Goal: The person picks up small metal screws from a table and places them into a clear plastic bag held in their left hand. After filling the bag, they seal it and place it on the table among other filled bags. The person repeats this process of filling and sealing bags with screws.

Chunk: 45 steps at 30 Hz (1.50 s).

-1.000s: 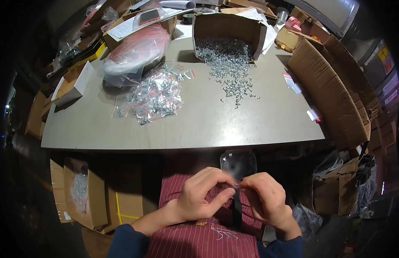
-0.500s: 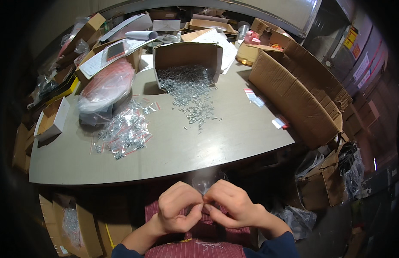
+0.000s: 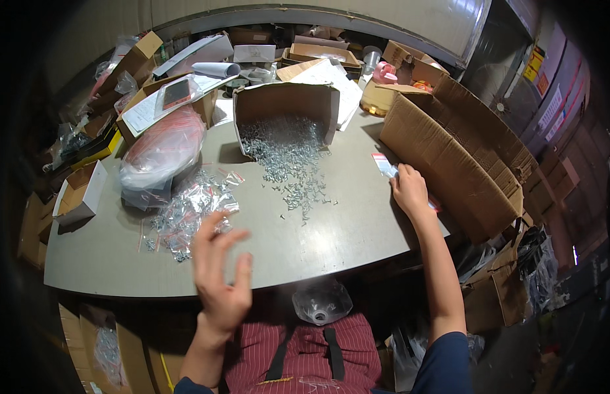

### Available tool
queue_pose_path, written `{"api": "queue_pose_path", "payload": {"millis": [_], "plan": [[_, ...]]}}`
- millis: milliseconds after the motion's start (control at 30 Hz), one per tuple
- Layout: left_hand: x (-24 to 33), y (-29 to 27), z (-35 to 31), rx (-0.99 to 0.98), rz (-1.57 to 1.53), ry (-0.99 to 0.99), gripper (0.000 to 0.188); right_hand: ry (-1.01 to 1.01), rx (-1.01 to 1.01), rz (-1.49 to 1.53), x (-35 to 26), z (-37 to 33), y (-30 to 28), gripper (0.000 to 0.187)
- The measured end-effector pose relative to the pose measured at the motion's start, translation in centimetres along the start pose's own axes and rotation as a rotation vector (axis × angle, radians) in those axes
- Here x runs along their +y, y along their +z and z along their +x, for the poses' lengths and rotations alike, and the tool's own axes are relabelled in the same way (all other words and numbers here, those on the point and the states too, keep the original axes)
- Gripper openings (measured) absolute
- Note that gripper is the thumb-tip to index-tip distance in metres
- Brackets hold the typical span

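My left hand [image 3: 221, 282] is raised over the front edge of the table, a little blurred, fingers spread and nothing in them. Just beyond it lies a pile of small clear zip bags [image 3: 203, 197] with red strips, filled with metal screws. My right hand [image 3: 410, 188] reaches to the right side of the table, its bent fingertips on a flat small zip bag [image 3: 385, 164]; the hand hides part of it. In the middle, loose screws [image 3: 295, 171] spill out of a tipped cardboard box [image 3: 285, 102]. A clear plastic funnel [image 3: 321, 303] sits at the table's front edge, above my lap.
A long open cardboard box [image 3: 449, 151] flanks the right side. At the left are a stack of clear plastic bags [image 3: 163, 154] and a small white box [image 3: 81, 190]. Papers, a phone [image 3: 177, 94] and a jug with a pink lid [image 3: 378, 92] stand along the back.
My hands have parted from a pinch above my lap. The left has opened and moved toward the filled bags; the right has reached out to the flat bags. The funnel now shows fully.
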State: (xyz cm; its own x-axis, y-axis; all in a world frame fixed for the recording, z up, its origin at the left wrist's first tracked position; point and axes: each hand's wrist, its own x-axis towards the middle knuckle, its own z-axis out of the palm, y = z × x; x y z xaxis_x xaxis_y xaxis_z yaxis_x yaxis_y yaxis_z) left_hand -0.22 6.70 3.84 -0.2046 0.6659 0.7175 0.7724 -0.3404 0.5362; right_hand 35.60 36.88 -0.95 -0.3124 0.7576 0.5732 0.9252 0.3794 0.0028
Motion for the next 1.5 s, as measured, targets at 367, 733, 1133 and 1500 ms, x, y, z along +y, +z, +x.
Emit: {"api": "queue_pose_path", "payload": {"millis": [367,733,1133,1500], "plan": [[0.2,1.4,-3.2,-0.082,-0.177,-0.081,0.028,0.1,0.189,0.369,-0.8,-0.9,-1.5,0.034],[5.4,4.9,-4.9,-0.391,-0.892,-0.443,0.058,-0.041,0.098,1.422,-14.8,-15.9,-13.1,0.004],[7.6,2.0,-7.6,-0.518,-0.406,-0.221,0.014,0.147,0.176,1.375,-20.2,-24.1,-14.4,0.027],[9.6,0.9,-8.9,-0.611,-0.321,-0.221,0.032,0.23,-0.109,1.552,-20.1,-26.8,-15.7,0.017]]}}
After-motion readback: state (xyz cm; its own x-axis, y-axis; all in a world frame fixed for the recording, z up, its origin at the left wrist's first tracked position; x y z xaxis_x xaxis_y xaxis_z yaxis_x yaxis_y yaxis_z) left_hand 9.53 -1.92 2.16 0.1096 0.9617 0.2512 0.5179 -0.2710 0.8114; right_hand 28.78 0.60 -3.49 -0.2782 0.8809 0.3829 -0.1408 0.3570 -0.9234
